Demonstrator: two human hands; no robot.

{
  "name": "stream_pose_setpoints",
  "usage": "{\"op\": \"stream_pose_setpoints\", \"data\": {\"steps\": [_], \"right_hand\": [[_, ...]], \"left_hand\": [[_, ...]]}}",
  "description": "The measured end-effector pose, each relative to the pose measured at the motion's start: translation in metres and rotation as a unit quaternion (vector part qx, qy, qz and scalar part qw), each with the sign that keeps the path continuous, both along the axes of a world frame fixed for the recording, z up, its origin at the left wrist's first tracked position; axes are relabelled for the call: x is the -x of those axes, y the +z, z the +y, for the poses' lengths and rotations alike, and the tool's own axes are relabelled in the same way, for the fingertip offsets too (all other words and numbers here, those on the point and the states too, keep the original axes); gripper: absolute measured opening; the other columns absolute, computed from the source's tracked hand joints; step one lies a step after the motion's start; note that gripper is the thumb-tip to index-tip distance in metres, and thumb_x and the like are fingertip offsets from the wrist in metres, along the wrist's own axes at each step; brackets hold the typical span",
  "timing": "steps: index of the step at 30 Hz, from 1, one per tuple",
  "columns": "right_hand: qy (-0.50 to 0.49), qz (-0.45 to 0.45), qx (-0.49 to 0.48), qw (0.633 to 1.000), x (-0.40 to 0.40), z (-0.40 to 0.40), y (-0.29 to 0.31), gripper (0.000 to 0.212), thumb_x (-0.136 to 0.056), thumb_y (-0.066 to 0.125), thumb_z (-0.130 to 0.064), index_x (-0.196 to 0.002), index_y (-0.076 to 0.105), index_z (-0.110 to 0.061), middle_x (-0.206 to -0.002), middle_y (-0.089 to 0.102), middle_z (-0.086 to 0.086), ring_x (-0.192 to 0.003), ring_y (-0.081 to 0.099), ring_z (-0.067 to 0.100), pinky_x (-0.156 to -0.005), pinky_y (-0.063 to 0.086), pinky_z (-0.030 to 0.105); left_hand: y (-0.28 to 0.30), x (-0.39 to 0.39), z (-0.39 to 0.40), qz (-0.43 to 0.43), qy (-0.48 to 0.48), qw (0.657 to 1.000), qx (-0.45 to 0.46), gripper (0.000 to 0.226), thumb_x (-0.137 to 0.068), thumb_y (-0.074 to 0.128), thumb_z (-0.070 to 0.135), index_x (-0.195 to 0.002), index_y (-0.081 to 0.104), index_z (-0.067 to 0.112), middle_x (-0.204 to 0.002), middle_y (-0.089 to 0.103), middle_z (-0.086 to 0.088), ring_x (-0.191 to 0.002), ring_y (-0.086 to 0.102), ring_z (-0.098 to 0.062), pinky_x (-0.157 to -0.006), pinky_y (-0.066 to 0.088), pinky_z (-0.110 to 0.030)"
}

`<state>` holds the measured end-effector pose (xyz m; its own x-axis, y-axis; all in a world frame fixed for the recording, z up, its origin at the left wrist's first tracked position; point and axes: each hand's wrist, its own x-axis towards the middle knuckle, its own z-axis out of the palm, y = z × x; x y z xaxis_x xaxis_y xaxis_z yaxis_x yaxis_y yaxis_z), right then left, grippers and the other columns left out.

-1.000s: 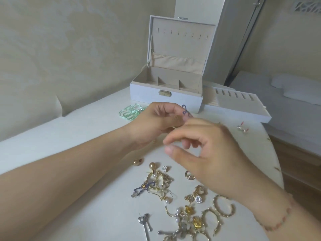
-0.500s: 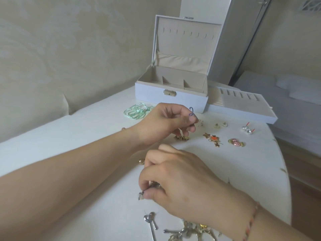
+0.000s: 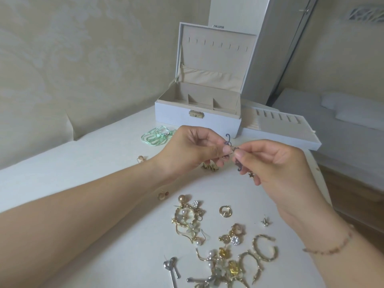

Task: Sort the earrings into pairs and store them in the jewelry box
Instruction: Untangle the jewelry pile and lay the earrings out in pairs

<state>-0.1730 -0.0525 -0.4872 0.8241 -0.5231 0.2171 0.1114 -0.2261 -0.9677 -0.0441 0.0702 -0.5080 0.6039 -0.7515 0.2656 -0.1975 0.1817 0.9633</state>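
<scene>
Above the white table [image 3: 108,163], just near of the open white jewelry box [image 3: 197,119], the right hand [image 3: 276,163] has come back up from the pile pinching a small blue curled earring [image 3: 238,164]. It meets its match [image 3: 228,139] pinched in the left hand [image 3: 193,150]: one pair found, neither stored yet.

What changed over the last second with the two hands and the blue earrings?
The right hand dropped to the pile on the table, then came back up gripping a second blue earring, now held beside the left hand. The left hand kept pinching the first blue earring. The jewelry box stayed open.
</scene>
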Motion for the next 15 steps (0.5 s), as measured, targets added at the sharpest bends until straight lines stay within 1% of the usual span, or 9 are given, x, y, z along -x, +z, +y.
{"op": "stream_pose_setpoints", "data": {"steps": [2, 3, 5, 6, 9, 11, 12, 13, 15], "right_hand": [[-0.021, -0.013, -0.017, 1.000, -0.002, -0.002, -0.004, 0.008, -0.083, 0.071, -0.007, -0.077, 0.071, -0.012, -0.066, 0.071, 0.002, -0.055, 0.056, 0.010, -0.048, 0.039, 0.010], [-0.029, -0.018, -0.019, 0.999, -0.003, -0.003, -0.006, 0.009, -0.083, 0.071, -0.007, -0.077, 0.070, -0.014, -0.066, 0.071, 0.001, -0.055, 0.055, 0.009, -0.048, 0.039, 0.011], [-0.037, -0.025, -0.011, 0.999, -0.006, -0.003, -0.010, 0.010, -0.083, 0.072, -0.009, -0.078, 0.071, -0.017, -0.067, 0.072, -0.001, -0.055, 0.055, 0.009, -0.050, 0.040, 0.012], [-0.039, -0.027, 0.002, 0.999, -0.007, -0.003, -0.012, 0.010, -0.083, 0.072, -0.010, -0.080, 0.071, -0.019, -0.069, 0.073, -0.002, -0.055, 0.056, 0.008, -0.051, 0.040, 0.013], [-0.044, -0.030, 0.098, 0.994, -0.006, -0.004, -0.016, 0.013, -0.084, 0.073, -0.015, -0.083, 0.072, -0.028, -0.075, 0.074, -0.010, -0.058, 0.060, 0.003, -0.060, 0.045, 0.016], [-0.047, -0.022, 0.185, 0.981, -0.004, -0.003, -0.016, 0.019, -0.084, 0.072, -0.016, -0.080, 0.069, -0.035, -0.076, 0.072, -0.018, -0.062, 0.062, 0.004, -0.065, 0.046, 0.011], [-0.044, -0.017, 0.209, 0.977, -0.003, -0.002, -0.017, 0.021, -0.084, 0.071, -0.016, -0.078, 0.068, -0.036, -0.076, 0.071, -0.020, -0.064, 0.062, 0.004, -0.065, 0.045, 0.008], [-0.040, -0.012, 0.224, 0.974, -0.002, -0.002, -0.017, 0.020, -0.085, 0.071, -0.016, -0.077, 0.067, -0.035, -0.076, 0.071, -0.018, -0.066, 0.061, 0.005, -0.065, 0.044, 0.007], [-0.026, -0.002, 0.227, 0.974, 0.002, -0.004, -0.017, 0.018, -0.087, 0.068, -0.014, -0.078, 0.067, -0.029, -0.077, 0.070, -0.012, -0.068, 0.060, 0.004, -0.065, 0.045, 0.011]], "left_hand": [[-0.001, 0.002, -0.001, -0.001, 0.002, 1.000, -0.001, 0.014, -0.073, 0.074, 0.011, -0.080, 0.069, 0.001, -0.070, 0.070, -0.011, -0.061, 0.061, -0.024, -0.058, 0.048, -0.022], [-0.001, 0.003, -0.001, -0.004, 0.002, 1.000, -0.002, 0.011, -0.075, 0.074, 0.010, -0.080, 0.070, 0.002, -0.072, 0.070, -0.015, -0.062, 0.062, -0.023, -0.060, 0.050, -0.024], [-0.003, 0.003, -0.002, -0.018, 0.002, 1.000, -0.009, 0.012, -0.074, 0.075, 0.015, -0.080, 0.073, 0.005, -0.077, 0.069, -0.026, -0.065, 0.063, -0.024, -0.065, 0.053, -0.028], [-0.004, 0.004, -0.001, -0.025, 0.001, 1.000, -0.013, 0.013, -0.073, 0.076, 0.018, -0.080, 0.074, 0.008, -0.079, 0.069, -0.027, -0.066, 0.064, -0.025, -0.067, 0.053, -0.030], [-0.005, 0.004, -0.001, -0.047, 0.001, 0.999, -0.026, 0.006, -0.077, 0.077, 0.014, -0.081, 0.075, 0.010, -0.078, 0.071, -0.023, -0.069, 0.065, -0.026, -0.072, 0.054, -0.039], [-0.006, 0.006, 0.000, -0.079, 0.008, 0.996, -0.038, 0.005, -0.078, 0.077, 0.009, -0.080, 0.073, 0.005, -0.074, 0.072, -0.020, -0.068, 0.066, -0.023, -0.075, 0.056, -0.041], [-0.006, 0.007, 0.000, -0.101, 0.011, 0.994, -0.044, 0.007, -0.078, 0.077, 0.008, -0.080, 0.072, 0.004, -0.074, 0.072, -0.018, -0.067, 0.066, -0.021, -0.076, 0.057, -0.040], [-0.007, 0.009, 0.000, -0.118, 0.011, 0.992, -0.048, 0.008, -0.076, 0.078, 0.008, -0.079, 0.071, 0.004, -0.074, 0.072, -0.016, -0.067, 0.067, -0.019, -0.077, 0.057, -0.039], [-0.008, 0.011, 0.000, -0.136, 0.008, 0.989, -0.051, 0.013, -0.073, 0.080, 0.012, -0.081, 0.071, 0.009, -0.076, 0.074, -0.011, -0.071, 0.069, -0.019, -0.079, 0.056, -0.041]]}}
